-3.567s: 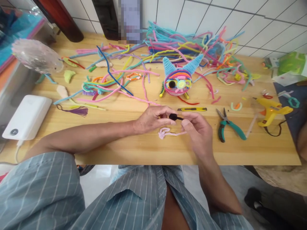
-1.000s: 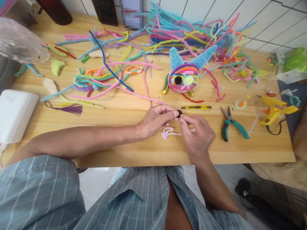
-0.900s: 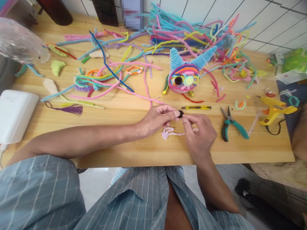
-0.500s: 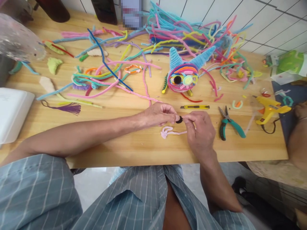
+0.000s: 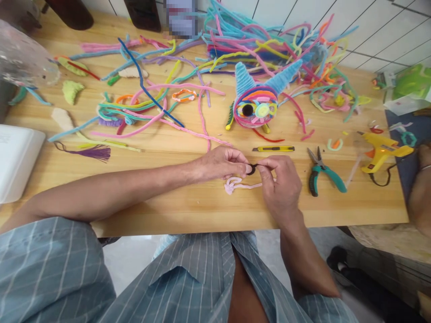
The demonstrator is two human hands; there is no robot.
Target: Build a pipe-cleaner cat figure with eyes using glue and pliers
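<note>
We've got both hands up nr the middle of the desk [image 5: 188, 213], w/ a small black piece [image 5: 252, 170] btwn them. Our L hand [image 5: 225, 164] pinches its rounded part btwn thumb & forefinger; our R hand [image 5: 283, 185] pinches the thin dark end, also thumb & forefinger. So both sets of fingers are closed on the same bit; can't tell if the black piece touches the wood.

Just below it, on our side, lies a pale pink stem [image 5: 230, 186], looped at its L end; the straight R end runs under our R hand. A bit beyond the fingers there's a yellow cutter [image 5: 276, 149], lying crosswise. To the R we see teal/blk pliers [image 5: 326, 174], jaws slightly apart, then a yellow glue gun [image 5: 380, 150] nr the R end.

Past the cutter stands a multicol. figure [image 5: 256, 97] w/ 2 pointed lt-blue ears, one round black eye & a pale yellow disc next to it. Behind, against the tiles, is a big pile of fuzzy stems [image 5: 245, 47], mostly blue & pink. Far L: a purple tassel [image 5: 97, 153] & a white case [image 5: 18, 163], the latter cut off by the pic edge. Another person's arm [image 5: 419, 197] shows at far R, well apart from ours.
</note>
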